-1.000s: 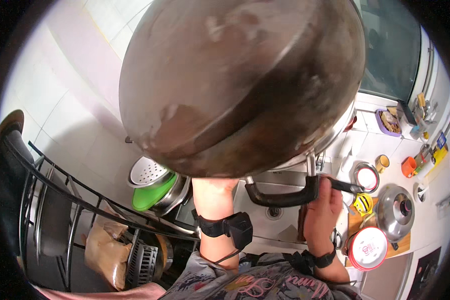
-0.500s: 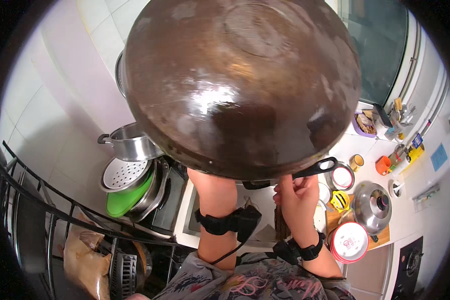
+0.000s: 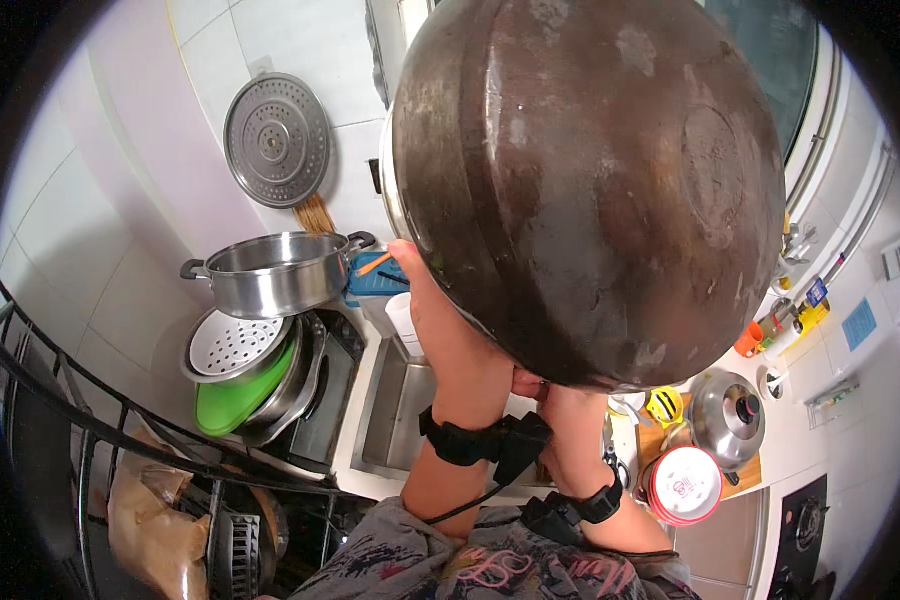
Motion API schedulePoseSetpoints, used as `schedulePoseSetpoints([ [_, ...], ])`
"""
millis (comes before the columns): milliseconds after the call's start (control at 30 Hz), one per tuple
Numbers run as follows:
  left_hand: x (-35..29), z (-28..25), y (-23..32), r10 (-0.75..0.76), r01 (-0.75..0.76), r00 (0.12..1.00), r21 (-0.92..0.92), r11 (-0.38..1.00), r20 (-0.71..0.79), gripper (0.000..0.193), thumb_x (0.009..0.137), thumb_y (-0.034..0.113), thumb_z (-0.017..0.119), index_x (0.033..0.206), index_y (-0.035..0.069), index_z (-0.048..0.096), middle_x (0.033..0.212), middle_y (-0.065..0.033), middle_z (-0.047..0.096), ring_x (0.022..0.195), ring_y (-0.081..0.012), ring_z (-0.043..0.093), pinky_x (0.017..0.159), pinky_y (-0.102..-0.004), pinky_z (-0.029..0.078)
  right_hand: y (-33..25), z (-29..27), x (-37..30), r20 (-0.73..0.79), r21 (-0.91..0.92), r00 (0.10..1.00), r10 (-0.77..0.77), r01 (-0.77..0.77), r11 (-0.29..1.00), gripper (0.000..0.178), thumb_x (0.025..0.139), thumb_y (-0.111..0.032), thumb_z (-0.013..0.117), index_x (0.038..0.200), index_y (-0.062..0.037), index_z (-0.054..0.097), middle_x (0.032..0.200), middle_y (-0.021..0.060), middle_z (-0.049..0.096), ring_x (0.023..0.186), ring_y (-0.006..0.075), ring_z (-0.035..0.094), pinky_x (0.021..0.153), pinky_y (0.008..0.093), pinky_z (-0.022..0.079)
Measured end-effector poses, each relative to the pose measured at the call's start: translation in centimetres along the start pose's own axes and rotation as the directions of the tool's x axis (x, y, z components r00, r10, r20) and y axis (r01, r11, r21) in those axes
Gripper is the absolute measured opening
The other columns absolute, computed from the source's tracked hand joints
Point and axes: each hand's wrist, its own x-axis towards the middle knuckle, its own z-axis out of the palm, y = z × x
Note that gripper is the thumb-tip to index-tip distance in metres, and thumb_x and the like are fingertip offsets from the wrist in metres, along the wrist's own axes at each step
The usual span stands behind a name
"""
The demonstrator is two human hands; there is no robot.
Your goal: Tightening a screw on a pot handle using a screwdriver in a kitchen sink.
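A large dark wok [image 3: 590, 190] is raised in front of me, its worn outer bottom toward me and its body tilted. My left hand [image 3: 410, 268] reaches up to the wok's left edge; most of its fingers are hidden behind the metal. At the lower rim, my right hand [image 3: 560, 405] is closed, with curled fingertips partly showing and the rest covered by the wok. The wok's handle is out of sight. Each wrist carries a black strap with a small device.
Below lies a steel sink [image 3: 395, 400]. To the left are a two-handled steel pot [image 3: 280, 280], a white colander [image 3: 235, 345], a green basin [image 3: 245, 395] and a black rail [image 3: 160, 450]. At right sit a domed lid [image 3: 725, 420] and red-rimmed bowls [image 3: 688, 485]. A steamer plate [image 3: 275, 140] hangs on the wall.
The wok has turned and shifted right, uncovering the steamer plate and the whole steel pot. My right hand has moved left under the rim, and the black handle has gone out of sight.
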Motion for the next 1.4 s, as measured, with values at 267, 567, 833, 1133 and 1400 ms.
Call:
schedulePoseSetpoints([
  [267,0.2,-0.2,0.4,0.261,-0.254,0.965,0.319,0.913,0.021,0.067,0.087,0.020,0.061,0.136,-0.004,0.023,0.107,-0.0132,0.059,0.099,-0.0258,0.057,0.087,-0.0332,0.043,-0.9,-1.3,-0.6,0.111,-0.162,0.994,-0.026,0.044,0.986,0.013,0.089,-0.004,0.052,0.089,0.0068,0.058,0.069,0.0137,0.064,0.056,0.0186,0.064,0.050,0.0298,0.053],
  [567,0.8,-0.7,2.6,0.034,-0.033,0.997,0.010,0.999,-0.076,0.055,0.096,0.022,0.046,0.142,0.004,0.023,0.123,-0.0107,0.055,0.109,-0.0218,0.055,0.093,-0.0307,0.042,-0.2,-0.5,-0.3,0.218,-0.134,0.975,0.047,-0.018,0.991,0.022,0.094,-0.013,0.053,0.088,0.0078,0.057,0.069,0.0156,0.065,0.052,0.0185,0.063,0.050,0.0285,0.054],
  [833,1.3,-2.2,0.5,-0.010,0.003,1.000,-0.352,0.936,-0.018,0.047,0.100,0.030,0.035,0.141,0.007,0.027,0.125,-0.0088,0.051,0.115,-0.0171,0.049,0.098,-0.0333,0.042,-0.8,0.5,0.0,0.207,-0.194,0.976,0.068,-0.027,0.981,0.021,0.093,-0.015,0.057,0.096,0.0056,0.051,0.067,0.0135,0.064,0.051,0.0173,0.062,0.047,0.0266,0.052],
  [1133,2.1,-2.5,0.4,-0.316,0.217,0.949,-0.723,0.656,-0.002,0.056,0.100,0.052,0.023,0.132,0.011,0.043,0.124,-0.0040,0.052,0.111,-0.0173,0.051,0.097,-0.0332,0.042,-0.9,0.8,0.1,0.215,-0.211,0.974,0.072,-0.026,0.977,0.022,0.093,-0.017,0.058,0.093,0.0048,0.058,0.067,0.0127,0.065,0.051,0.0172,0.063,0.049,0.0279,0.053],
  [1400,1.2,-1.2,4.5,-0.377,0.208,0.912,-0.609,0.765,-0.163,0.055,0.099,0.053,0.026,0.125,0.010,0.049,0.120,-0.0020,0.053,0.108,-0.0156,0.052,0.090,-0.0301,0.045,-1.4,-4.3,1.7,0.218,-0.360,0.968,-0.121,0.195,0.912,0.022,0.093,-0.016,0.058,0.106,0.0020,0.055,0.074,0.0042,0.061,0.063,0.0088,0.058,0.059,0.0218,0.047],
])
